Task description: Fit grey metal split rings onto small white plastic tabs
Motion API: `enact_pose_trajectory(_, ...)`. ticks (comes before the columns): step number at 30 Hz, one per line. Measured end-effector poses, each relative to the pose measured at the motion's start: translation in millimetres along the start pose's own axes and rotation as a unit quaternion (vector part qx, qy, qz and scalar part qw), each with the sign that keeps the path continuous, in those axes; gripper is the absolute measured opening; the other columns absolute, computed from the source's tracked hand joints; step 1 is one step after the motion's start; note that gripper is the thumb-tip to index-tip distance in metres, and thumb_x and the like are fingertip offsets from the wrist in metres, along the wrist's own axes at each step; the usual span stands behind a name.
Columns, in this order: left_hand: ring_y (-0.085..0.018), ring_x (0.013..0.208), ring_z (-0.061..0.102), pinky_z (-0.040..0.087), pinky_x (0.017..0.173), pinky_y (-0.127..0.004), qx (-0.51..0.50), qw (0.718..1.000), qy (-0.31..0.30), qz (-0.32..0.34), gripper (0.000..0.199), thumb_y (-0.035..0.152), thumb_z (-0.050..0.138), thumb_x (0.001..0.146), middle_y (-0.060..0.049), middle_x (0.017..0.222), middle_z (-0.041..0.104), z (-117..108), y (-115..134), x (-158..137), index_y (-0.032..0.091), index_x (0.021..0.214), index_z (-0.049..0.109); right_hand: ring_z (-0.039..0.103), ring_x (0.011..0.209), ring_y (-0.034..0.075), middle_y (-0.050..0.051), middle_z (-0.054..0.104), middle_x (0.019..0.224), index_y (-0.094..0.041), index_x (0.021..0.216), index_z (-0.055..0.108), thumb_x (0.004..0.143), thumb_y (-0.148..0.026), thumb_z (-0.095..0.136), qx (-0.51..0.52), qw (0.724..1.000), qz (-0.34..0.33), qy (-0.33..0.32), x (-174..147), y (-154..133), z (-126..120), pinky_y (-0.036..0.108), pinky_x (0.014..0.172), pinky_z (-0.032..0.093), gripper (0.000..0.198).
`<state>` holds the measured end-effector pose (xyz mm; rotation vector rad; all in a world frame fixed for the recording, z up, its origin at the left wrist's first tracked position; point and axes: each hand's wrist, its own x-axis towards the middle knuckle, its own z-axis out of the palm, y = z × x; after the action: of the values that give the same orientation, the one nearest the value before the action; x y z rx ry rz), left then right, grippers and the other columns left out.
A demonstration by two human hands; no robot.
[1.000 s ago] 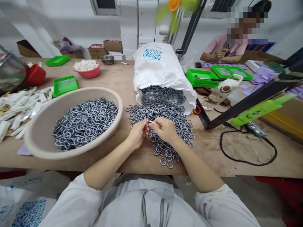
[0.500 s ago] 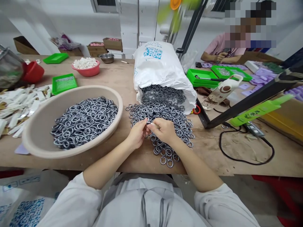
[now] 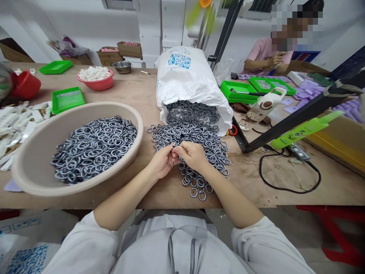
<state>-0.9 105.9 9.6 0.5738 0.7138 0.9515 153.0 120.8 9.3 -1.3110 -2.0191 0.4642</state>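
My left hand (image 3: 163,161) and my right hand (image 3: 193,155) meet at the fingertips over the near part of a pile of grey rings (image 3: 186,133). Both are closed in a pinch on one small grey ring (image 3: 175,146), of which only a thin dark edge with a light rim shows; the fingers cover the rest. The pile spills from the mouth of a white sack (image 3: 185,85) lying behind it. To the left of my hands, a large beige basin (image 3: 24,167) holds a heap of similar rings (image 3: 95,148).
A dark metal frame (image 3: 273,133) stands at the right, with a power strip (image 3: 298,152) and black cable by its foot. Green trays (image 3: 68,99), a red bowl (image 3: 97,83) and white pieces (image 3: 17,125) lie left. Across the table sits a co-worker (image 3: 262,57) in a pink shirt.
The whole view has shifted slightly, so most things sit further left. My hands stay together over the pile, fingertips pressed closer around the ring. The co-worker's hands are raised a little.
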Motion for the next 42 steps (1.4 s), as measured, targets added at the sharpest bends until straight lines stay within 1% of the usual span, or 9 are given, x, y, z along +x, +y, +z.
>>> enact_pose_trajectory(4,-0.007,0.051,0.042,0.048,0.064,-0.024,0.031,0.998,-0.059,0.002,0.035,0.041,0.07,0.08,0.004,0.056,0.044,4,0,-5,0.018,0.063,0.05,0.04,0.054,0.012,-0.003,0.044,0.052,-0.021,0.061,0.048,0.094,-0.06,0.042,0.029,0.99,0.099,0.098,9,14,-7,0.026,0.055,0.026,0.051)
enact_pose_trajectory(6,-0.008,0.052,0.041,0.046,0.062,-0.023,0.037,0.998,-0.058,0.014,0.036,0.042,0.07,0.079,0.004,0.057,0.044,6,-1,-7,0.018,0.063,0.05,0.042,0.056,0.012,-0.003,0.046,0.054,-0.02,0.067,0.052,0.093,-0.059,0.043,0.066,0.987,0.088,0.116,9,11,-11,0.025,0.056,0.028,0.048)
enact_pose_trajectory(9,-0.007,0.052,0.041,0.042,0.056,-0.02,0.049,0.998,-0.024,0.038,0.035,0.039,0.072,0.077,0.004,0.057,0.044,6,-2,-6,0.017,0.062,0.05,0.05,0.063,0.012,-0.002,0.058,0.068,-0.019,0.087,0.061,0.087,-0.058,0.057,0.126,0.99,0.038,0.057,5,-4,-10,0.024,0.061,0.036,0.039)
enact_pose_trajectory(21,-0.006,0.052,0.041,0.044,0.056,-0.02,0.073,0.997,-0.013,0.01,0.038,0.043,0.08,0.07,0.004,0.057,0.049,3,-1,-7,0.016,0.065,0.054,0.061,0.061,0.012,-0.003,0.063,0.065,-0.02,0.072,0.047,0.086,-0.058,0.059,0.348,0.933,0.07,-0.057,5,-8,1,0.022,0.059,0.044,0.042)
enact_pose_trajectory(26,-0.007,0.052,0.043,0.047,0.058,-0.022,0.081,0.996,0.021,0.022,0.044,0.047,0.084,0.063,0.004,0.056,0.05,1,-3,-6,0.015,0.063,0.054,0.051,0.06,0.009,-0.005,0.056,0.065,-0.018,0.078,0.059,0.076,-0.055,0.072,0.257,0.965,0.043,-0.027,4,-9,-3,0.021,0.058,0.037,0.039)
enact_pose_trajectory(31,-0.006,0.051,0.041,0.044,0.055,-0.021,0.081,0.997,0.002,0.007,0.042,0.045,0.083,0.065,0.004,0.057,0.049,5,-1,-8,0.015,0.065,0.055,0.047,0.06,0.01,-0.005,0.052,0.06,-0.019,0.066,0.049,0.087,-0.058,0.057,0.236,0.97,0.06,-0.016,6,-8,0,0.021,0.059,0.034,0.045)
enact_pose_trajectory(35,-0.007,0.053,0.043,0.044,0.056,-0.021,0.106,0.994,0.018,0.01,0.043,0.048,0.085,0.06,0.002,0.061,0.054,5,-2,-5,0.014,0.067,0.059,0.044,0.059,0.01,-0.005,0.049,0.059,-0.019,0.063,0.051,0.092,-0.052,0.053,0.109,0.991,0.067,0.033,13,-4,1,0.022,0.058,0.032,0.044)
enact_pose_trajectory(38,-0.008,0.056,0.046,0.04,0.054,-0.02,0.152,0.987,0.029,0.042,0.043,0.05,0.085,0.059,0.0,0.066,0.058,2,-3,-1,0.014,0.07,0.064,0.059,0.076,0.015,-0.001,0.068,0.084,-0.023,0.09,0.067,0.094,-0.041,0.051,-0.046,0.994,0.094,0.044,24,2,-3,0.025,0.068,0.039,0.025)
enact_pose_trajectory(42,-0.011,0.061,0.052,0.041,0.057,-0.023,0.262,0.957,0.033,0.124,0.041,0.055,0.076,0.069,-0.003,0.074,0.065,5,2,-8,0.016,0.076,0.066,0.065,0.101,0.022,0.006,0.07,0.117,-0.026,0.121,0.063,0.095,-0.038,0.048,-0.217,0.965,0.145,-0.011,40,12,-6,0.032,0.08,0.047,0.031)
